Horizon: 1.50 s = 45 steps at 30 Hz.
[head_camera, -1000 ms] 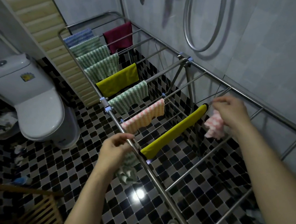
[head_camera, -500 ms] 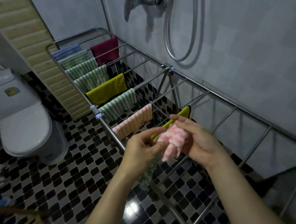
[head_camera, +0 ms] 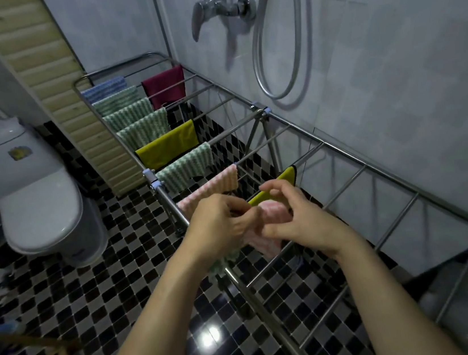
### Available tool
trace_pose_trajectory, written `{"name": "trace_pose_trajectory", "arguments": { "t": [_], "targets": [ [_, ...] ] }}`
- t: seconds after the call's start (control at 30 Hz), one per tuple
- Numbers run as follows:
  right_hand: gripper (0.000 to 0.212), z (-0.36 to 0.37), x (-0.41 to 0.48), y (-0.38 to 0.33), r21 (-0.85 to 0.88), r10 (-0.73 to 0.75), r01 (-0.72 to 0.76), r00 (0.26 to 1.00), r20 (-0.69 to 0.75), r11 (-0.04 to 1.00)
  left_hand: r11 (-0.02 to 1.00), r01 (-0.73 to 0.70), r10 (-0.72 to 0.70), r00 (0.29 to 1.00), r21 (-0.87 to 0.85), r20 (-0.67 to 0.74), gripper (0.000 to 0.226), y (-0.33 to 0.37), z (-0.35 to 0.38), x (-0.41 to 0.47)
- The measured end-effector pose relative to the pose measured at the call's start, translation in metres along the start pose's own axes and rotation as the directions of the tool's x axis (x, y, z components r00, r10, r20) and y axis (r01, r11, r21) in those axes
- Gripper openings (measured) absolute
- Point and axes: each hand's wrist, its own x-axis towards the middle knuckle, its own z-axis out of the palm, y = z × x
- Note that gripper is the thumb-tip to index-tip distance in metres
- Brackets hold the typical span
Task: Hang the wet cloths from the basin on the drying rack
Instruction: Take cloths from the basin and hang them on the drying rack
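At the frame's centre, above the drying rack (head_camera: 341, 145), the left hand (head_camera: 221, 223) and right hand (head_camera: 300, 216) both pinch the bunched pink cloth (head_camera: 272, 215), fingers curled onto it. It looks limp, soft and probably water-heavy, so it is best held by two corners.

White toilet (head_camera: 36, 197) at left; shower mixer (head_camera: 219, 8) and hose (head_camera: 280, 96) on tiled wall (head_camera: 391, 67).
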Motion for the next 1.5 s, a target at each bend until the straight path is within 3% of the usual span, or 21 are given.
{"name": "trace_pose_trajectory", "arguments": {
  "t": [0.17,0.37,0.67,0.8,0.93,1.07,1.2,1.33,1.5],
  "targets": [
    [0.033,0.009,-0.003,-0.004,-0.053,-0.193,0.188,0.977,-0.096,0.981,0.991,-0.069,0.060,0.995,0.111,0.077,0.018,0.009,-0.010,0.004],
    [0.017,0.003,-0.003,0.000,-0.099,-0.188,0.177,0.974,-0.126,0.979,0.969,-0.123,0.110,0.991,0.216,0.072,0.018,0.014,-0.017,0.000],
    [0.017,-0.005,0.000,0.001,-0.096,-0.203,0.189,0.964,-0.173,0.977,0.946,-0.100,0.089,0.995,0.308,0.050,0.012,0.014,-0.029,-0.002],
    [0.014,-0.007,0.005,-0.003,-0.259,-0.329,0.267,0.913,-0.240,0.928,0.931,-0.074,0.054,0.996,0.356,0.066,0.011,0.012,-0.033,-0.003],
    [0.010,-0.020,0.012,-0.009,-0.310,-0.302,0.258,0.948,-0.104,0.915,0.870,-0.064,0.071,0.997,0.490,0.004,0.019,0.005,-0.037,-0.002],
    [0.015,-0.031,0.019,-0.012,-0.392,-0.163,0.180,0.984,0.076,0.902,0.873,-0.043,0.118,0.985,0.486,-0.124,0.020,0.001,-0.035,-0.004],
    [0.010,-0.043,0.024,-0.011,-0.507,-0.186,0.148,0.982,-0.025,0.849,0.852,-0.039,0.149,0.974,0.523,-0.171,0.019,-0.004,-0.034,-0.010],
    [0.017,-0.054,0.029,-0.007,-0.572,-0.256,0.143,0.959,-0.122,0.808,0.809,-0.088,0.180,0.978,0.582,-0.103,0.024,-0.002,-0.029,-0.015],
    [0.018,-0.056,0.024,0.016,-0.611,-0.252,0.100,0.953,-0.169,0.785,0.792,-0.206,0.150,0.978,0.574,0.145,0.019,0.005,-0.007,-0.022]
  ]
}}
